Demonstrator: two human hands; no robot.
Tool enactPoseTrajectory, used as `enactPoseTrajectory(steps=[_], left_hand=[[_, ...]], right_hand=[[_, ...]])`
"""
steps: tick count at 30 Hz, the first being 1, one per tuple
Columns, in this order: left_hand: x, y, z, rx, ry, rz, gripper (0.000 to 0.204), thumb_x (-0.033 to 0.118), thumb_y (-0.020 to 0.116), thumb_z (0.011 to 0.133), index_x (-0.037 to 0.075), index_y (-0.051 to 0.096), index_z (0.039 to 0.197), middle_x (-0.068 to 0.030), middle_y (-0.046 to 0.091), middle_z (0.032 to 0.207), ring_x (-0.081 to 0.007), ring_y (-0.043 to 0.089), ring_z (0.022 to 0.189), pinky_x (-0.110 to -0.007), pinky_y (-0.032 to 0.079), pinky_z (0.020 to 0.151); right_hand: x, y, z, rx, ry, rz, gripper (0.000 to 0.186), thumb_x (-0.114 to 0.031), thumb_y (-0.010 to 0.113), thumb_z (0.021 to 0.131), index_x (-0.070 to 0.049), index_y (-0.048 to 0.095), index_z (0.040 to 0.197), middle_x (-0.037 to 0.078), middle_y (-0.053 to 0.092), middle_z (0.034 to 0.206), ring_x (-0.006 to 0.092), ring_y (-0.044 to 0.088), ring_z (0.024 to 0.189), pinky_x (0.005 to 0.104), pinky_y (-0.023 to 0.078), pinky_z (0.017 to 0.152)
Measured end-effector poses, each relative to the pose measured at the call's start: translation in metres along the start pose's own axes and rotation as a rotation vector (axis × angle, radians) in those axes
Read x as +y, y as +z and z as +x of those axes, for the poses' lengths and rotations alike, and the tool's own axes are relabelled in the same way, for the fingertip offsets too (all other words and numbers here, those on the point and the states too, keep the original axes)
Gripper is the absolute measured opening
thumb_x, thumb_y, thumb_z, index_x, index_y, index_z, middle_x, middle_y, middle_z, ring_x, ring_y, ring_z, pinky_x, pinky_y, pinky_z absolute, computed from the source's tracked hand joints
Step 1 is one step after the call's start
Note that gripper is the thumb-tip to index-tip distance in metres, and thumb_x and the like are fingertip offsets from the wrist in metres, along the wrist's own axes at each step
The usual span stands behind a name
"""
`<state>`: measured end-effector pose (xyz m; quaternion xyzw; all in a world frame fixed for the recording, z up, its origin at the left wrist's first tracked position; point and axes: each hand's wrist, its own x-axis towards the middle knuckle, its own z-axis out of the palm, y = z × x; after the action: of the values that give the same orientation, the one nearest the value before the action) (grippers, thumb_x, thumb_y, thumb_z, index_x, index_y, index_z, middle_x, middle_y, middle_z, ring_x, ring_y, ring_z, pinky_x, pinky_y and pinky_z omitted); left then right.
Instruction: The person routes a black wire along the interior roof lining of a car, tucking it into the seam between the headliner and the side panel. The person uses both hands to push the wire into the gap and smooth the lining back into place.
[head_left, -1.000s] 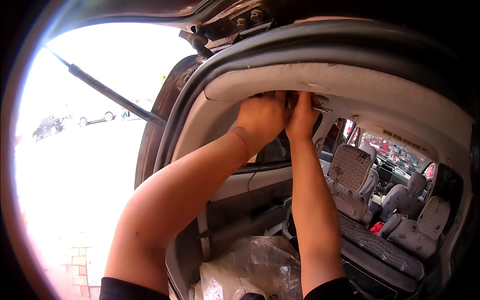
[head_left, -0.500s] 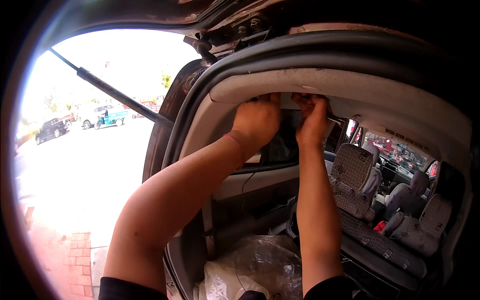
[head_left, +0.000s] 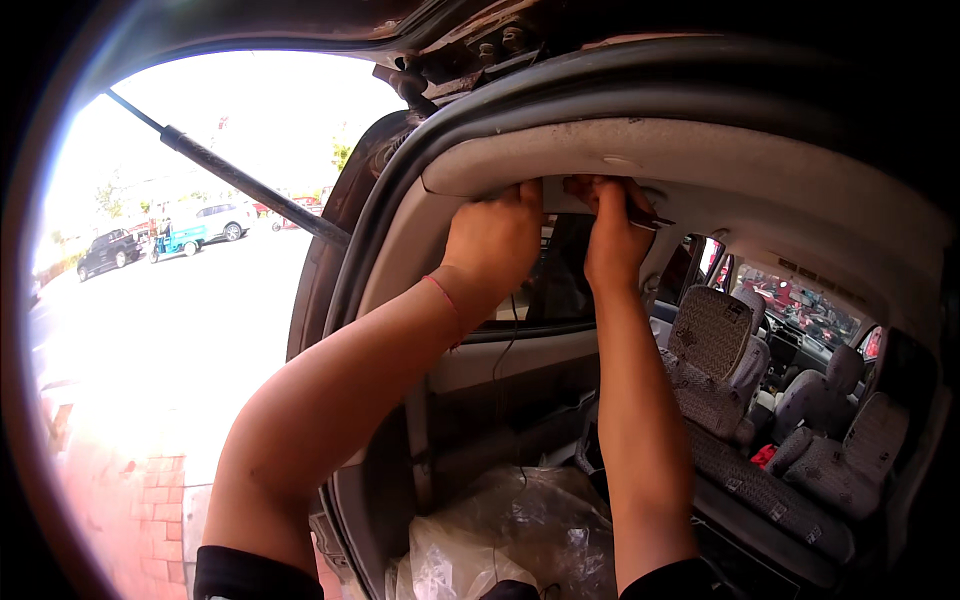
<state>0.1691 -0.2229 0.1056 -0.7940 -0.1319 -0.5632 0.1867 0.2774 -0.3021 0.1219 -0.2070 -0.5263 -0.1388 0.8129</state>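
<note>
Both my arms reach up to the pale rear roof trim [head_left: 600, 150] inside the open back of a vehicle. My left hand [head_left: 490, 245] is closed, with its curled fingertips tucked behind the trim's lower edge; what they grip is hidden. Close to its right, my right hand [head_left: 615, 240] is closed around a slim, dark tool [head_left: 652, 221]. One end of the tool sticks out to the right of the hand; its kind is unclear. From below my left hand a thin dark cable [head_left: 506, 350] hangs down past the side window [head_left: 565, 285].
Clear plastic sheeting [head_left: 510, 530] lies bunched in the cargo area. Patterned seats [head_left: 710, 330] stand farther in. A gas strut [head_left: 250, 185] props the raised tailgate at the left. Outside are a blue three-wheeler [head_left: 180, 242], parked vehicles and brick paving [head_left: 155, 520].
My left hand has shifted slightly left and down. The right hand has turned, and the tool's end shows higher. Outside, the blue three-wheeler has moved left.
</note>
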Motion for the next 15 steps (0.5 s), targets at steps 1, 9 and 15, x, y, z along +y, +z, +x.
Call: enactPoseTrajectory(steps=[1,9,15], left_hand=[[0.000,-0.002,-0.003,-0.017,0.002,0.034,0.040,0.009,0.059,0.082,0.004,0.050,0.121,-0.0153,0.068,0.085,-0.0305,0.071,0.071,-0.040,0.056,0.061],[-0.001,-0.010,0.000,-0.043,0.094,0.036,0.041,0.013,0.061,0.083,0.006,0.056,0.122,-0.0158,0.069,0.083,-0.0318,0.070,0.072,-0.041,0.056,0.060],[0.001,-0.001,0.004,0.012,0.078,0.027,0.036,0.012,0.060,0.083,0.004,0.057,0.117,-0.0173,0.069,0.086,-0.0327,0.070,0.072,-0.041,0.056,0.061]], right_hand=[[-0.002,-0.004,-0.003,0.004,-0.038,-0.015,0.016,-0.009,0.055,0.091,0.003,0.065,0.086,0.007,0.066,0.082,0.0152,0.062,0.077,0.0282,0.048,0.076],[-0.009,-0.030,-0.008,0.083,-0.119,0.148,0.017,-0.005,0.049,0.088,0.006,0.061,0.085,0.016,0.067,0.085,0.0254,0.067,0.075,0.0377,0.055,0.077],[0.015,-0.053,0.002,0.196,-0.053,0.315,0.015,-0.009,0.052,0.088,0.004,0.059,0.089,0.017,0.066,0.090,0.0278,0.068,0.078,0.0419,0.057,0.080]])
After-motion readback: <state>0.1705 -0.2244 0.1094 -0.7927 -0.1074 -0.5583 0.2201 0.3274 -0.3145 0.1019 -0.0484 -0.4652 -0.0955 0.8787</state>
